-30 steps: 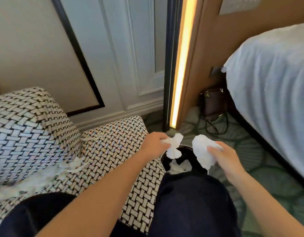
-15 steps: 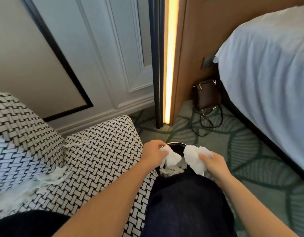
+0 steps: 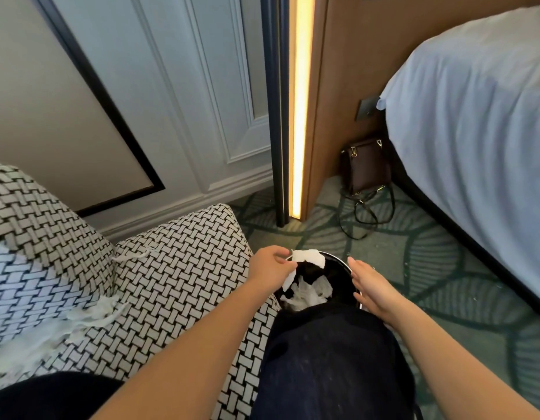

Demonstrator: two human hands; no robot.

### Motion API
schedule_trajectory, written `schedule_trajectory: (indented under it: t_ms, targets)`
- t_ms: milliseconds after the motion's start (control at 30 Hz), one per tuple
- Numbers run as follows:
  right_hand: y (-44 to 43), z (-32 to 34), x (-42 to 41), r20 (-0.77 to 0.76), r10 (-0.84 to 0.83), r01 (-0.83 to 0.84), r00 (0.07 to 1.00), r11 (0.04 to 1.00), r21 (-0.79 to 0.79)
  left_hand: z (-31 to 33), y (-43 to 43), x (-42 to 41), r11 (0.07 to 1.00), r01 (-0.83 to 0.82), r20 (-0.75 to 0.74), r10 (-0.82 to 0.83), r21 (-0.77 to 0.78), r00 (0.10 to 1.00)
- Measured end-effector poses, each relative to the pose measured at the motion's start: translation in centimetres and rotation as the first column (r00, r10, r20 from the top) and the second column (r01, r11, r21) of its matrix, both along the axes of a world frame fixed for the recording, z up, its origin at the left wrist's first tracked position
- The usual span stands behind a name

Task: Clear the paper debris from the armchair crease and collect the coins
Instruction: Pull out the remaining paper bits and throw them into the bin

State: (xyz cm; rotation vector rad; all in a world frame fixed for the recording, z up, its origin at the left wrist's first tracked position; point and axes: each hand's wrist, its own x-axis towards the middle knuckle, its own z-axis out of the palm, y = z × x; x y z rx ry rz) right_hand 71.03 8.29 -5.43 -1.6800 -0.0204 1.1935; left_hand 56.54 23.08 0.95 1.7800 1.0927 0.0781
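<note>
Left hand (image 3: 271,268) is curled at the left rim of the black bin (image 3: 338,275), pinching a white paper scrap (image 3: 308,257) over the opening. Right hand (image 3: 373,287) lies flat at the bin's right rim, fingers straight, holding nothing. Crumpled paper (image 3: 308,294) sits inside the bin; shredded paper debris (image 3: 90,313) lies along the armchair (image 3: 187,268) crease.

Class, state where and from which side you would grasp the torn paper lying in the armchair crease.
Probably pinch the torn paper at its thick bunched middle, coming from above on the seat side. It lies flat along the crease, and the armchair rises steeply behind it.
</note>
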Motion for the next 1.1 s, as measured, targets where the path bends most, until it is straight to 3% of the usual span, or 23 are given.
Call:
schedule_trajectory:
  t_ms: [233,500,633,800,1000,1100]
  targets:
    - [0.0,1.8,0.2,0.151,0.047,-0.042,0.987,0.998,-0.039,0.7,-1.1,0.0,0.990,0.138,-0.038,-0.139,-0.042,0.990]
    - [1.8,8.8,-1.7,0.390,0.228,-0.217,0.892,0.973,-0.071,3.5,-0.5,-1.9,0.995,0.073,0.007,-0.073,-0.070,0.997]
    - [2.3,13.2,-3.5,0.514,0.352,-0.343,0.782,0.932,-0.117,5.6,-0.2,-5.0,0.999,0.027,0.067,-0.024,-0.039,0.997]
    - [3.9,18.1,-8.3,0.643,0.527,-0.530,0.556,0.820,-0.214,8.9,0.5,-11.3,0.999,0.007,0.144,-0.012,0.037,0.990]
    - [7.6,21.8,-16.5,0.763,0.571,-0.719,0.304,0.663,-0.209,13.7,2.1,-21.3,0.979,-0.137,0.263,0.093,0.154,0.960]
    - [9.1,22.7,-20.9,0.788,0.569,-0.789,0.234,0.584,-0.188,15.3,2.2,-26.2,0.951,-0.222,0.295,0.153,0.214,0.943]
